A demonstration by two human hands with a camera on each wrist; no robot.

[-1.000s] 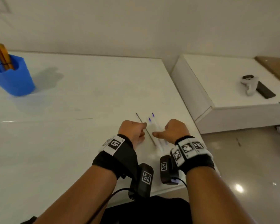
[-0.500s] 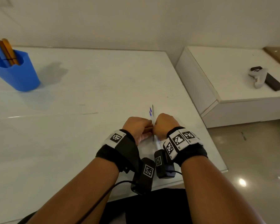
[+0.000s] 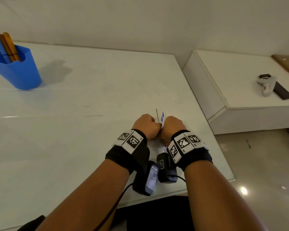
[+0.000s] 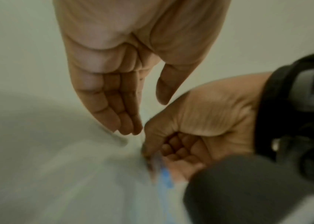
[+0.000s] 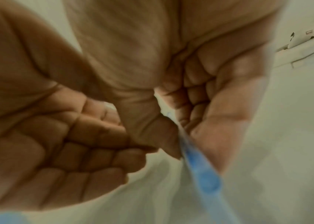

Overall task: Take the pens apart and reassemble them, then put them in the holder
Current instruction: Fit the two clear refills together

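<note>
Near the white table's front right corner my two hands meet knuckle to knuckle. My right hand is curled round a clear pen with a blue end, pinched between thumb and fingers; the same pen shows blurred under that fist. My left hand holds nothing I can see; its fingers point down to the table beside the right thumb. Just beyond the hands lie a thin grey refill and two blue pen tips. The blue holder stands far left with several pens in it.
The table's right edge runs close by my right wrist, with shiny floor beyond. A low white cabinet stands to the right, carrying a white controller and a dark flat object.
My hands, apart a second ago, have closed in on the pens. The refill, which lay slanted, now lies nearly parallel to the pens. My head has tilted, shifting the view.
</note>
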